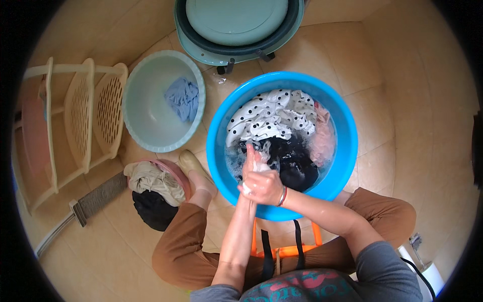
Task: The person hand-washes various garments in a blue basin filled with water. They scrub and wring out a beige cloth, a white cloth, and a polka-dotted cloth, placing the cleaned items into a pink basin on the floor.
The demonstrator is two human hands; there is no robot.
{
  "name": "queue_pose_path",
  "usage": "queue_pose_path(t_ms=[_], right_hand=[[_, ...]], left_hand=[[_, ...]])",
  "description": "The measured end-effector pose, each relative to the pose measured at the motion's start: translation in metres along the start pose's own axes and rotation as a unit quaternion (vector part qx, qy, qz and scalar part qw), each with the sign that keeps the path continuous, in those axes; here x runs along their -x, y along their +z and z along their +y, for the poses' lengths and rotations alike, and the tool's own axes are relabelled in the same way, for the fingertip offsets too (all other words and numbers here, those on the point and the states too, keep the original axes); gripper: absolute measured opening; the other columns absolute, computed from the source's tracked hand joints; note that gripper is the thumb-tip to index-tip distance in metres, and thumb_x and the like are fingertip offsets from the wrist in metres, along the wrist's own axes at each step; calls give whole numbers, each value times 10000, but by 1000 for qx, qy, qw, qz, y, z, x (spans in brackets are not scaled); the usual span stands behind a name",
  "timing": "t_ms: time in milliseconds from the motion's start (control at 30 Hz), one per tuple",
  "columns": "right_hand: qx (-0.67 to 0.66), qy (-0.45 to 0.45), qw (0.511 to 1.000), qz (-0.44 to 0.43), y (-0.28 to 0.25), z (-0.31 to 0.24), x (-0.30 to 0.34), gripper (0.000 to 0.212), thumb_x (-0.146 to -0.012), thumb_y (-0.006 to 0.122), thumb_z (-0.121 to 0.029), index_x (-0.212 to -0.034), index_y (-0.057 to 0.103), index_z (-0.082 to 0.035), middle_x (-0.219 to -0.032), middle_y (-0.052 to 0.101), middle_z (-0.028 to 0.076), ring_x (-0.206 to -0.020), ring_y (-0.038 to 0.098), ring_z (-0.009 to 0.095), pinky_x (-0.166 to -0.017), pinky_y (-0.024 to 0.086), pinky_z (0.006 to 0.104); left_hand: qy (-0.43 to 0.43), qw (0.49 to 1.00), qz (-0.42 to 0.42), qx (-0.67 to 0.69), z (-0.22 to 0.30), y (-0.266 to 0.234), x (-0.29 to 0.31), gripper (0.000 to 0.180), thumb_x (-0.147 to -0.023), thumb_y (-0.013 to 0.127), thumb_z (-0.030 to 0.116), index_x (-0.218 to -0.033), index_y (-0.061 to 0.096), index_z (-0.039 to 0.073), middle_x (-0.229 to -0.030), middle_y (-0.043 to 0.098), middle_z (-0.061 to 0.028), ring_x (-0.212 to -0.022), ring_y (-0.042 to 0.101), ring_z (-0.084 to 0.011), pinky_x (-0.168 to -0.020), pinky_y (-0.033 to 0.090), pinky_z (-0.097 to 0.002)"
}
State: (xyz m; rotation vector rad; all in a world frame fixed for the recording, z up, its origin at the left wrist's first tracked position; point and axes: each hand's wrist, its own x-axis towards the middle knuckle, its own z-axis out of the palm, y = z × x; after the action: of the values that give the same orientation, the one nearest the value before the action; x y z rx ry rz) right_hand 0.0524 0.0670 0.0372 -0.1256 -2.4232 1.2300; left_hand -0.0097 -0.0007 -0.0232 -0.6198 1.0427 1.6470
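The right hand (pixel 265 186) covers much of the left hand (pixel 249 168), and whether the white stuff (pixel 260 167) between them is soap or foam cannot be told. Toward the basin's (pixel 348 146) lower edge, the hands hide part of the black cloth (pixel 299 171). On the floor (pixel 100 251), heaped clothes (pixel 156 183) hide most of the pink bowl (pixel 177 173). The view's edge cuts off the tub (pixel 236 22) above, and the rack (pixel 83 110) and mop handle (pixel 56 233) at left.

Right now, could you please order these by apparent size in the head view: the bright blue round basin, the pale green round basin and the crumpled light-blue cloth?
1. Bright blue round basin
2. Pale green round basin
3. Crumpled light-blue cloth
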Motion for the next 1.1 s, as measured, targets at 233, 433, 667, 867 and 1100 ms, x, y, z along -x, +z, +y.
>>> queue_pose_path(t_ms=[233,433,667,867,1100], right_hand=[[-98,290,951,35,9,91,9,162,-790,605,-181,-668,626,-76,-676,619,138,-651,626,320,-544,488,416],[2,467,871,152,-4,145,31,352,-874,624,-276,-721,559,35,-629,551,217,-576,584,321,-579,443,408],[68,366,928,25,5,143,54,480,-801,692,-376,-1034,497,-5,-1020,538,183,-884,584,396,-731,467,459],[176,468,856,-136,22,163,52,495,-839,615,-435,-1109,491,-39,-1062,570,191,-922,612,389,-747,502,483],[153,598,762,-197,34,183,19,297,-842,551,-306,-1043,660,-117,-1062,648,196,-977,626,388,-834,503,482]], left_hand=[[45,982,177,51,-10,4,-10,244,-951,534,314,-774,552,148,-718,548,21,-669,524,-101,-635,429,-245],[144,982,122,-11,-1,-4,-22,434,-984,442,423,-1205,551,66,-1195,567,-114,-1106,545,-219,-910,444,-366],[348,668,282,-594,-13,-5,-19,477,-901,598,237,-1359,484,173,-1488,268,-162,-1337,308,-360,-1058,303,-455],[258,489,162,-818,-45,-25,-44,606,-919,540,287,-1467,292,220,-1509,216,-197,-1371,224,-421,-1085,271,-485],[-52,524,33,-850,-3,-37,-97,481,-885,543,270,-1330,457,108,-1268,537,-192,-1122,526,-398,-967,413,-468]])
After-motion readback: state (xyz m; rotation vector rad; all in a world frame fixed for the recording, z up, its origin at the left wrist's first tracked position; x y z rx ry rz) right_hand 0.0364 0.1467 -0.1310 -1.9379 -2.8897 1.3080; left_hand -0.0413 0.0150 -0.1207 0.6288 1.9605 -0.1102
